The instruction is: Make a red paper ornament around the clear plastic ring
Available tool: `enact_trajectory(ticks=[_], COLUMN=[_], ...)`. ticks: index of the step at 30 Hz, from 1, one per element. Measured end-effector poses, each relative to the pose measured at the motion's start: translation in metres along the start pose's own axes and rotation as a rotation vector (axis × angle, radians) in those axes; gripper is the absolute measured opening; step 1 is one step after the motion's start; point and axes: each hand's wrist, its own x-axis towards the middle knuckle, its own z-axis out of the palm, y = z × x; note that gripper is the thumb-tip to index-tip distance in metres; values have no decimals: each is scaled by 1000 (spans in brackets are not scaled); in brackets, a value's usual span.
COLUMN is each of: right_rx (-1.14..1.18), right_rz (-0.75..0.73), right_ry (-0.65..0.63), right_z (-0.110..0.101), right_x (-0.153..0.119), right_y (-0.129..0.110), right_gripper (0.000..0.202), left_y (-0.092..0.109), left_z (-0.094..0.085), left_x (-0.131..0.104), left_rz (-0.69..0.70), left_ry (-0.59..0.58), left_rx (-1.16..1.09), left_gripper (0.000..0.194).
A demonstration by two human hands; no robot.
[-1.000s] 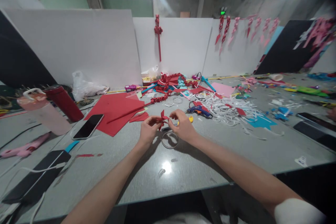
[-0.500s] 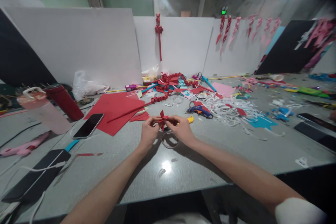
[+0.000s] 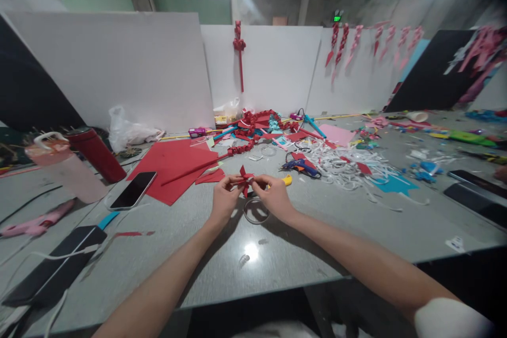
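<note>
Between my two hands is a small red folded piece (image 3: 245, 175) with pointed tips, perhaps paper or foam sheet. My left hand (image 3: 226, 195) pinches it from the left with thumb and fingers. From the right, my right hand (image 3: 273, 194) pinches its other side; the fingertips partly cover it. Just below the hands a thin round ring (image 3: 256, 220) lies on the table, perhaps a roll of tape. A yellow-handled tool (image 3: 288, 180) shows partly behind my right hand. Red sheets (image 3: 174, 163) lie beyond my left hand.
A blue glue gun (image 3: 303, 166) and a heap of white strips (image 3: 344, 166) lie to the right. On the left are a phone (image 3: 133, 190), a red flask (image 3: 99, 156), a pink bottle (image 3: 67, 169) and a black power strip (image 3: 55, 264). White boards (image 3: 261, 68) stand behind.
The red piece has turned slightly, and its upper tip has shifted a little left. Both hands stay in nearly the same place.
</note>
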Motion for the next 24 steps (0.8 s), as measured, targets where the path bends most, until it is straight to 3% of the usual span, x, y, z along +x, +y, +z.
enact_trajectory(ticks=[9, 13, 18, 24], right_rx=[-22, -116, -277, -450], right_rz=[-23, -219, -483, -661], right_ry=[71, 93, -12, -84], right_z=[-10, -15, -21, -28], right_x=[6, 8, 9, 12], right_y=[-3, 0, 6, 8], right_gripper=[32, 20, 26, 19], left_y=[0, 5, 8, 11], left_z=[-1, -1, 0, 3], left_x=[2, 1, -1, -2], left_rz=[-114, -91, -41, -20], left_ry=[45, 2, -74, -118], left_rx=[-56, -47, 21, 26], left_gripper=[27, 22, 16, 14])
